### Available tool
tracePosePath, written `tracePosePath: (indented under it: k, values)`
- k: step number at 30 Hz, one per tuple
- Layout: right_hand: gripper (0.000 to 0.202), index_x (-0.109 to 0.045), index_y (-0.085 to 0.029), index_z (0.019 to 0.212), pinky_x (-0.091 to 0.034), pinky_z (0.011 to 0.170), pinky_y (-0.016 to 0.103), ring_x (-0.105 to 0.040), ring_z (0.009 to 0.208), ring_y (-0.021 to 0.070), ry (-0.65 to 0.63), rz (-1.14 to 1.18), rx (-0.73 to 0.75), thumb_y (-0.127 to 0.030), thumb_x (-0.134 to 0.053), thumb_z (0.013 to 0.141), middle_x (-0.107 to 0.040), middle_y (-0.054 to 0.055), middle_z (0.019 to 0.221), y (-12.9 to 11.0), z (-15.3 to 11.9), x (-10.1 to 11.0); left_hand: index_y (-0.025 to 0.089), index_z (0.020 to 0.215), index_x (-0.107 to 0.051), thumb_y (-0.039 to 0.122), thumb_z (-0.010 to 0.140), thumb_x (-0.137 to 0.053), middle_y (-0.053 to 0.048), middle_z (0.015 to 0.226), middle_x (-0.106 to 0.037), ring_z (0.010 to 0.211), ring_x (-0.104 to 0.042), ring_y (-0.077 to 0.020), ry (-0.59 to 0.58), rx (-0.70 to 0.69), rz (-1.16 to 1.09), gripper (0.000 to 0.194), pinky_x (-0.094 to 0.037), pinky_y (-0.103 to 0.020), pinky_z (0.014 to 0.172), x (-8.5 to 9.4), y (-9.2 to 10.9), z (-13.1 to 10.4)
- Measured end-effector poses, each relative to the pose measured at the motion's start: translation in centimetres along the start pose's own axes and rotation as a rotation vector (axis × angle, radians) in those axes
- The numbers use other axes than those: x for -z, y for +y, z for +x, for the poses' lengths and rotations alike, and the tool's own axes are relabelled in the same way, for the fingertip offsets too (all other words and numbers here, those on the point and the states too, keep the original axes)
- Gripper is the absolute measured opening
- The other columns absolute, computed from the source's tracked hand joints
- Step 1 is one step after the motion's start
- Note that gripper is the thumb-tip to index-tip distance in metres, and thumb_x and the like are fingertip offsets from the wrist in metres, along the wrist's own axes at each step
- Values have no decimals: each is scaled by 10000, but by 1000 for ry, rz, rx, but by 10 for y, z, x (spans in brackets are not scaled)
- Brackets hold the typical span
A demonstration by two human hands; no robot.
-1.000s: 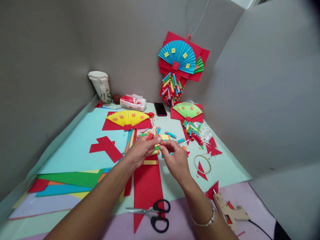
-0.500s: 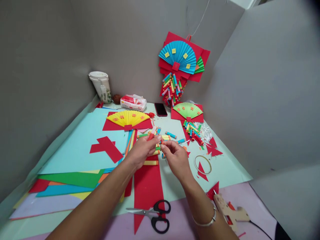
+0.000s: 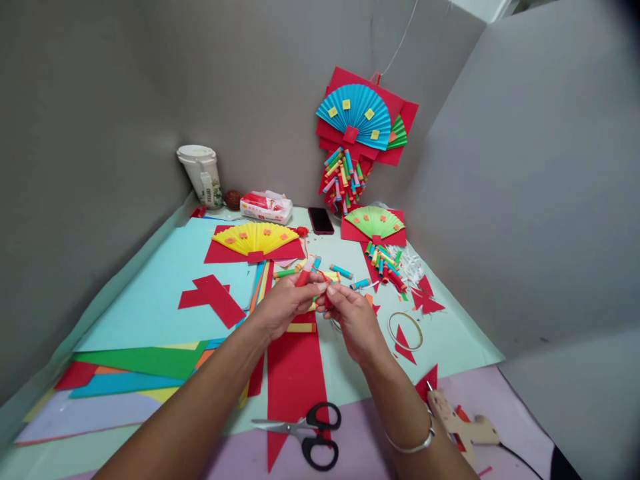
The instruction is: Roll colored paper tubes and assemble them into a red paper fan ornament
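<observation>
My left hand (image 3: 293, 300) is closed around a red paper tube (image 3: 304, 273), its fingertips pinched beside those of my right hand (image 3: 353, 317). A thin red cord (image 3: 306, 241) leads from a red bundle near the yellow fan (image 3: 257, 239) down to my hands. My right hand is closed too, with a small red piece (image 3: 327, 303) at its fingers, partly hidden. Small coloured paper rolls (image 3: 341, 271) lie just beyond the hands. Below them a long red paper strip (image 3: 297, 373) carries a yellow roll (image 3: 301, 327).
Scissors (image 3: 305, 427) lie at the front, a glue gun (image 3: 463, 420) at the right front. A tape ring (image 3: 405, 331), phone (image 3: 321, 221), tissue pack (image 3: 267, 207) and cup (image 3: 201, 175) stand or lie around. Coloured sheets (image 3: 135, 363) spread left; a blue fan decoration (image 3: 357, 117) hangs behind.
My fingertips have come closer together, and my right hand has turned slightly. The small red piece now shows at its fingers. The view has shifted slightly.
</observation>
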State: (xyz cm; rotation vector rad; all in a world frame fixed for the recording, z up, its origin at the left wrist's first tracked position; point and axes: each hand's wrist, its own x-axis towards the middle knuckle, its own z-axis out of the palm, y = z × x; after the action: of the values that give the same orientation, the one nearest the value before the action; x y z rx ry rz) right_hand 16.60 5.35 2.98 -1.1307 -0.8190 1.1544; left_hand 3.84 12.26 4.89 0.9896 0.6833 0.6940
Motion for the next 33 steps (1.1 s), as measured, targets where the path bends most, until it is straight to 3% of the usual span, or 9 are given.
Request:
tracePosePath:
  k: [7, 14, 18, 22, 33]
  values:
    - [257, -706, -174, 804, -428, 602, 237, -582, 658, 124, -8, 100, -60, -426, -720, 760, -663, 10, 729, -2, -1, -2, 168, 840, -595, 288, 708, -772, 53, 585, -573, 473, -467, -54, -2, -34, 55, 251, -287, -181, 470, -1, -1, 1]
    - [324, -700, -190, 936, -444, 655, 262, -610, 706, 135, 62, -20, -1, -440, -744, 734, -675, 0, 804, 0, 1, -3, 156, 840, -617, 317, 685, -768, 114, 477, -382, 406, -258, -35, 97, -95, 140, 270, -172, -198, 429, -1, -2, 3]
    - [316, -692, -175, 864, -433, 619, 254, -594, 651, 126, 59, 15, -31, -448, -751, 715, -670, -1, 728, -1, 1, -2, 145, 908, -633, 316, 670, -770, 91, 522, -436, 426, -284, -35, 96, -78, 133, 324, -185, -191, 445, 0, 1, 2]
    - [293, -683, -170, 818, -417, 584, 230, -588, 606, 109, 0, 117, -111, -422, -770, 695, -670, -4, 688, -4, -1, -2, 126, 989, -644, 313, 706, -739, 115, 476, -340, 425, -244, -44, 76, -60, 124, 352, -161, -195, 436, 1, 4, 0]
    - [293, -692, -176, 860, -449, 630, 236, -617, 642, 118, -20, 148, -112, -441, -737, 743, -694, 8, 731, -3, -1, -1, 160, 841, -576, 320, 749, -726, 111, 469, -368, 415, -238, -38, 31, -67, 114, 237, -157, -192, 425, 2, 2, 1]
